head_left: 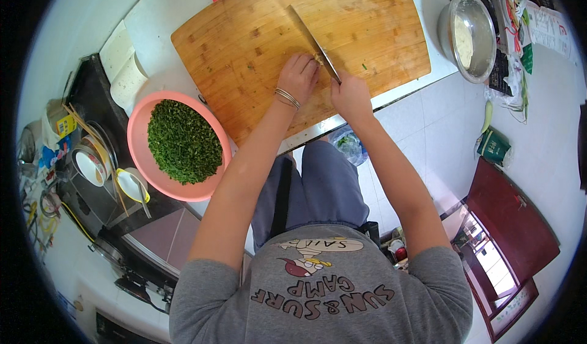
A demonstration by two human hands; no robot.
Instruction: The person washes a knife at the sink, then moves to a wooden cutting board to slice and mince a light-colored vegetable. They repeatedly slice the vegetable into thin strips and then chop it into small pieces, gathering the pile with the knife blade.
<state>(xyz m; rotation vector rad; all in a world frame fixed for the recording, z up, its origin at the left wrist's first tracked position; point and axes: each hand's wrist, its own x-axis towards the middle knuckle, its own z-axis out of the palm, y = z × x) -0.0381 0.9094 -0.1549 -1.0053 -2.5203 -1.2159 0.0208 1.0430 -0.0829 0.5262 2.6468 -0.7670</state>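
Observation:
My right hand (353, 97) is wrapped round the handle of a kitchen knife (313, 40). The blade slants up and to the left across a wooden cutting board (244, 44). Just left of the blade, my left hand (298, 79) has its fingers curled down on the board, with thin bangles at the wrist. A small tan piece of food (318, 58) pokes out between those fingertips and the blade; its kind is too small to tell. One green scrap (364, 66) lies right of the knife.
A pink basin (138, 154) of chopped greens (183, 141) stands left of the board. A metal bowl (487, 38) with pale dough or flour sits at the far right. Bowls (92, 163) and chopsticks crowd the left counter. Below the board's front edge is a plastic-lined bin (350, 147).

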